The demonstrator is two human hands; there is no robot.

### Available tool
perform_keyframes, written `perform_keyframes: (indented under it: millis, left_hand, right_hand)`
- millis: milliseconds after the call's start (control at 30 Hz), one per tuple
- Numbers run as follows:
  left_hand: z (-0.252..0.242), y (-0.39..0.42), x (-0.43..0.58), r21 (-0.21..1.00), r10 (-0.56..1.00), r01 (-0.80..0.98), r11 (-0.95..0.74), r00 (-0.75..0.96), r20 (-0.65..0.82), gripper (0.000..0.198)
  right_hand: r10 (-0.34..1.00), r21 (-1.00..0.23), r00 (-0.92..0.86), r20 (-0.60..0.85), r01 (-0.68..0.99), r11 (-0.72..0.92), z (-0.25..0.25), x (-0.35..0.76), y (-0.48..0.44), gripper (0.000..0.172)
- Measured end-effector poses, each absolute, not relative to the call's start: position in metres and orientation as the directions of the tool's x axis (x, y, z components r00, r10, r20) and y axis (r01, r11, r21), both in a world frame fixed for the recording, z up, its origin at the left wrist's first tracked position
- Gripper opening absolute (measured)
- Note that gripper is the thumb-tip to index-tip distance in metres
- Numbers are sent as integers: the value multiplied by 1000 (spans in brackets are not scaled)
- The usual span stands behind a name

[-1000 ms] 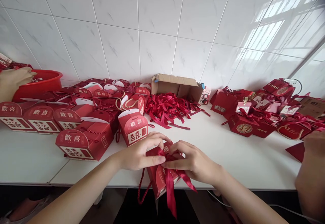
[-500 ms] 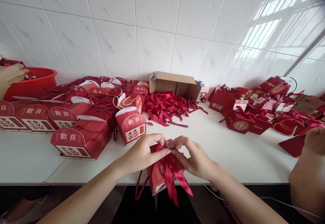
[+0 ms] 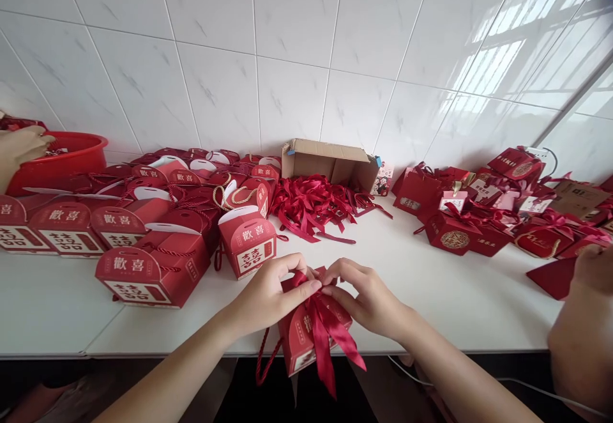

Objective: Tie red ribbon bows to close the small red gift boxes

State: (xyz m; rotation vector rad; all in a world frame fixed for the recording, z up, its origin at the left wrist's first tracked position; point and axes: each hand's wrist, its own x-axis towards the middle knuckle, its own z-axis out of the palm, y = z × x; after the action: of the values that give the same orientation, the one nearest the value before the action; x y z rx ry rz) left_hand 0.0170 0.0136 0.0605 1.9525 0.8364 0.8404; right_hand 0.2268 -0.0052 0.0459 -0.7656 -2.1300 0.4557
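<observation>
A red gift box [image 3: 300,333] sits at the front edge of the white table, partly over it, its cord handle hanging on the left. On its top lies a red satin ribbon [image 3: 322,333], two tails draping down the front. My left hand [image 3: 280,292] pinches the ribbon at the knot area, thumb and fingers together. From the right, my right hand [image 3: 366,295] pinches the ribbon beside it, fingertips nearly touching those of my left hand. The fingers partly hide the knot.
Many red boxes [image 3: 143,269] fill the left side. Loose ribbons [image 3: 311,202] spill before a cardboard box [image 3: 330,151]. Finished-looking red boxes [image 3: 454,231] are piled right. Other people's hands show at a red basin [image 3: 81,148] and the right edge.
My two hands stay at the knot with only slight finger movement. At far left, another person's hand has shifted a little at the basin.
</observation>
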Motion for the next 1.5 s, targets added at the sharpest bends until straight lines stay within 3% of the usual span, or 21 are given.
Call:
perform_keyframes:
  millis: [333, 633, 800, 900, 1067, 1333, 1500]
  left_hand:
    - [56, 10, 19, 864, 822, 260, -431, 507, 258, 14]
    - [48, 14, 16, 867, 836, 286, -408, 499, 228, 24]
    - [52, 14, 12, 856, 809, 280, -435, 540, 235, 15]
    - [50, 12, 11, 883, 814, 256, -394, 544, 205, 18]
    - [48, 9, 11, 906, 834, 233, -354, 516, 193, 19]
    - [55, 5, 22, 858, 860, 307, -413, 443, 255, 17]
    - [49, 6, 26, 880, 870, 270, -392, 421, 258, 13]
  right_hand:
    - [650, -565, -463, 602, 328, 757, 47, 227, -3, 7]
    - [727, -613, -343, 595, 391, 687, 36, 240, -5, 19]
    - [748, -647, -393, 535, 379, 662, 42, 240, -1, 2]
    - [756, -681, -447, 478, 355, 640, 43, 242, 1, 17]
    - [731, -674, -482, 483, 329, 662, 39, 243, 0, 24]
    - [686, -635, -424, 592, 279, 720, 38, 237, 0, 6]
    - [692, -661, -443, 569, 253, 706, 34, 234, -4, 12]
